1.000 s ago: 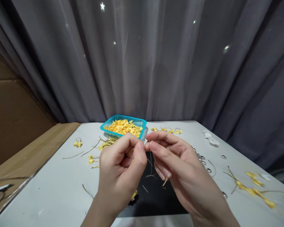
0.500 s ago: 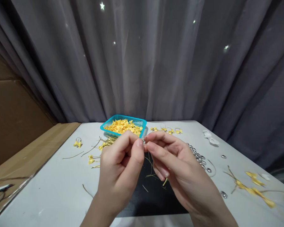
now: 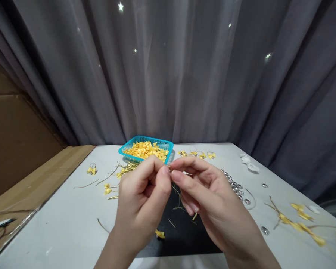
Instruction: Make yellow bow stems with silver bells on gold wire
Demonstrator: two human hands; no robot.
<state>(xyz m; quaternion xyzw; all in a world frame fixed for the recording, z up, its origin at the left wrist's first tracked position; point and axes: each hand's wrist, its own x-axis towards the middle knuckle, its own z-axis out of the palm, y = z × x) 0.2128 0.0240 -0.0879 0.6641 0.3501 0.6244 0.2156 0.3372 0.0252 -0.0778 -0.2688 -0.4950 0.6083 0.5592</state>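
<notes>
**Pinched tight on one small piece point(image 3: 169, 169)**

My left hand point(image 3: 144, 196) and right hand point(image 3: 210, 190) meet nearly tip to tip above the black mat point(image 3: 184, 239). Each grip is closed, thumb toward forefinger, on the small piece, which my fingertips mostly hide; I make out only a brownish trace. Half a second ago a silver glint showed there; now it is covered, and my right fingertips have slid left, close against my left thumb. A yellow bow point(image 3: 160, 234) has come into sight on the mat by my left wrist.

The tabletop point(image 3: 72, 213) ends at the grey curtain point(image 3: 168, 82) on the far side and meets cardboard point(image 3: 42, 172) on the left. My room is widest leftward, where a short wire point(image 3: 103, 226) lies near my forearm; on the right, silver beads point(image 3: 240, 193) crowd just beside my hand.

I count one blue basket point(image 3: 128, 143), heaped with bows too many to number; four ringed bows point(image 3: 211, 155) beyond my right hand; one more point(image 3: 92, 170) far left; three lone beads point(image 3: 265, 231) apart from the cluster.
</notes>
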